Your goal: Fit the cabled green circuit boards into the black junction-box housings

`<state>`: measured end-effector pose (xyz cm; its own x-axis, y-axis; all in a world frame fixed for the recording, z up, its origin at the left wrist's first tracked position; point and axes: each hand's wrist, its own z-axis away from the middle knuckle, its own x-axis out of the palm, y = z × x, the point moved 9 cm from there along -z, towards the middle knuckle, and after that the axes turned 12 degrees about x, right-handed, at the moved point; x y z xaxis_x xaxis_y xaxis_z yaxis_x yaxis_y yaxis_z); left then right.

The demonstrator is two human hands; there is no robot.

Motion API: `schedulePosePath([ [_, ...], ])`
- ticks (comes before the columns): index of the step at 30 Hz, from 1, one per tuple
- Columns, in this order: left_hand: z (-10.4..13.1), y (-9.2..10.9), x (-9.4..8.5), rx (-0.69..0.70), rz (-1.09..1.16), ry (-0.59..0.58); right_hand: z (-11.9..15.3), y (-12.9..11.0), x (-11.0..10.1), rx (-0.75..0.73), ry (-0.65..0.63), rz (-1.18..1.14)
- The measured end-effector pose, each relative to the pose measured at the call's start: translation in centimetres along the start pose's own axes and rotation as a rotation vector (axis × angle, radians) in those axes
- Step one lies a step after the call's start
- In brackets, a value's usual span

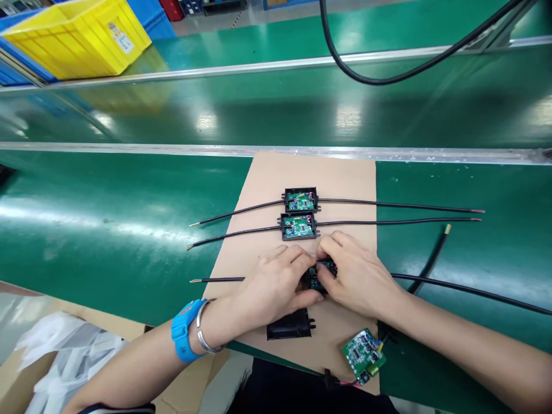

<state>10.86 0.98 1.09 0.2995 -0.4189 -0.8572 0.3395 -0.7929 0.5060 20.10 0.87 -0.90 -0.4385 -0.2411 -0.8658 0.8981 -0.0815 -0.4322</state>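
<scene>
Both of my hands close around a circuit board point(318, 278) at the middle of the cardboard, most of it hidden by fingers. My left hand point(276, 282) grips its left side; my right hand point(356, 276) pinches its right side. A black cable point(218, 280) comes out on the left, and another black cable point(470, 287) runs off to the right. Just beyond lie two black cases with green boards, the nearer case point(298, 226) and the farther case point(301, 200), each with cables on both sides. Below my left hand sits a black plastic case point(290, 325).
A loose green circuit board point(364, 355) lies at the near right of the cardboard sheet point(332, 167). A thick cable point(431, 259) rests on the green bench point(107, 241). Overhead hangs a black cable point(366, 79). A yellow bin point(81, 37) stands far left.
</scene>
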Motion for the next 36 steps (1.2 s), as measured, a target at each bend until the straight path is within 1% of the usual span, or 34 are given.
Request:
schedulePosePath([
  [4,0.2,0.3,0.0,0.019,-0.014,0.031,0.2,0.2,0.0,-0.019,0.021,-0.015],
  [8,0.9,0.4,-0.3,0.021,-0.046,0.078,0.8,0.2,-0.6,-0.073,0.127,-0.009],
  [10,1.2,0.9,-0.4,0.065,-0.1,0.063,1.1,0.2,-0.8,-0.094,0.181,0.008],
  [12,1.3,1.7,-0.3,0.129,-0.2,0.019,1.3,0.2,-0.9,-0.111,0.206,0.023],
  [16,1.4,3.3,0.2,0.246,-0.372,-0.087,1.1,0.2,-1.0,-0.128,0.196,0.028],
  [18,1.4,4.0,0.4,0.294,-0.417,-0.109,1.0,0.2,-1.1,-0.128,0.187,0.028],
  [20,1.4,4.3,0.5,0.303,-0.438,-0.109,0.9,0.2,-1.2,-0.129,0.183,0.034],
  [23,1.3,3.9,0.6,0.257,-0.4,-0.076,1.0,0.2,-1.4,-0.151,0.194,0.03],
  [25,1.2,3.3,0.8,0.209,-0.353,-0.057,1.4,-0.3,-1.7,-0.236,0.213,0.012],
  [27,1.2,2.7,1.0,0.165,-0.317,-0.064,2.2,-1.0,-1.7,-0.387,0.211,-0.002],
  [29,1.1,2.2,0.8,0.138,-0.306,-0.072,2.9,-1.6,-1.6,-0.523,0.179,0.0],
  [32,0.9,2.4,0.4,0.195,-0.309,-0.095,3.3,-1.5,-1.4,-0.616,0.145,0.032],
  [36,0.7,3.0,0.0,0.294,-0.339,-0.144,3.2,-1.2,-1.0,-0.695,0.166,0.093],
])
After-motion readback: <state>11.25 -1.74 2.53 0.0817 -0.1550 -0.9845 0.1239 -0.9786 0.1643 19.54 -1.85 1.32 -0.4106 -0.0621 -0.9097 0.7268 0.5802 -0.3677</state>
